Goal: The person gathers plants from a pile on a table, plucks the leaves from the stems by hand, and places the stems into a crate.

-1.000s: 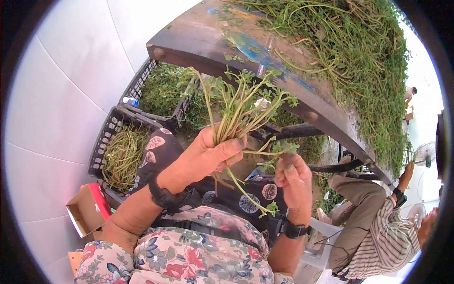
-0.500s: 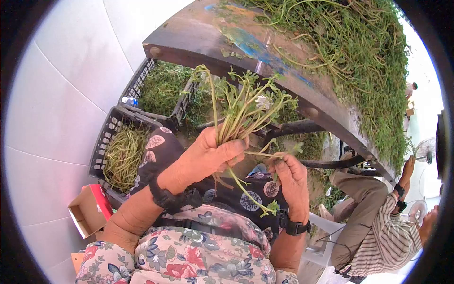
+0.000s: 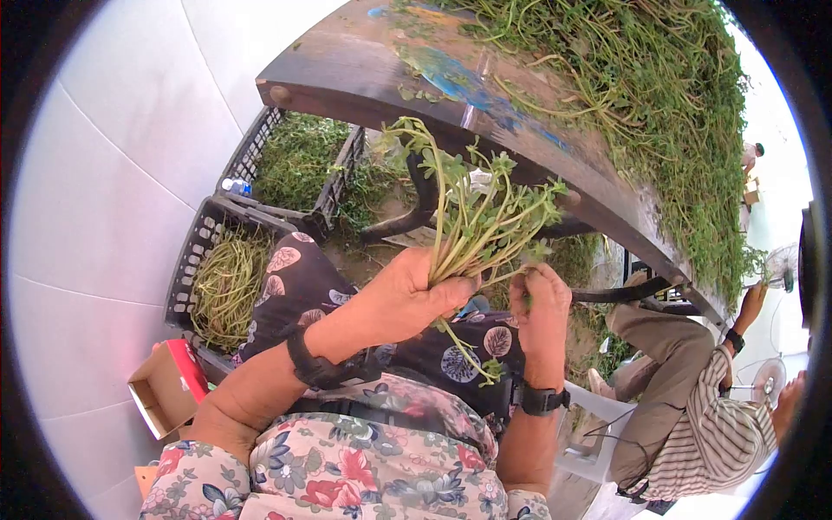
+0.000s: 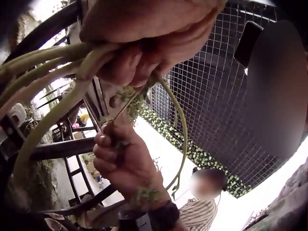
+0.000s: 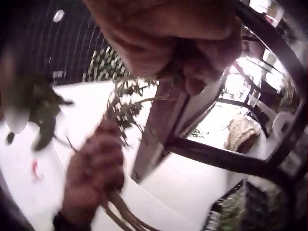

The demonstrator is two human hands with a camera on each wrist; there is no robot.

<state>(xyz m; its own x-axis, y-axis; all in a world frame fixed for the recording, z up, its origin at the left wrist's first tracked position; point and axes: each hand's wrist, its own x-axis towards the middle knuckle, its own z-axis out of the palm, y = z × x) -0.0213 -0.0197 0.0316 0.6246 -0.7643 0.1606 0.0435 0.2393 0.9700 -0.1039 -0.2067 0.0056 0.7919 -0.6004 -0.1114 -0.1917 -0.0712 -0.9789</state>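
My left hand (image 3: 399, 299) grips a bunch of leafy green stems (image 3: 472, 234), like purslane, over my lap. Leafy tops fan upward out of the fist, and one stem hangs down below it. Close beside the bunch, my right hand (image 3: 544, 308) has its fingers curled in. In the left wrist view, that right hand (image 4: 125, 156) pinches a thin stem (image 4: 126, 107) running toward the left hand. The right wrist view shows the right fingertips (image 5: 195, 84) at the end of a stem, with the left hand (image 5: 96, 168) around the bunch.
A large heap of the same greens (image 3: 667, 139) covers much of the table (image 3: 347, 78). Black crates stand at the left, one with bare stems (image 3: 227, 290), one with leafy greens (image 3: 299, 165). A red box (image 3: 169, 390) lies nearby. Another person (image 3: 693, 425) sits at the right.
The left hand has moved right with the bunch, closer to the right hand. The leafy stem that stretched sideways between the hands no longer shows stretched out in the head view.
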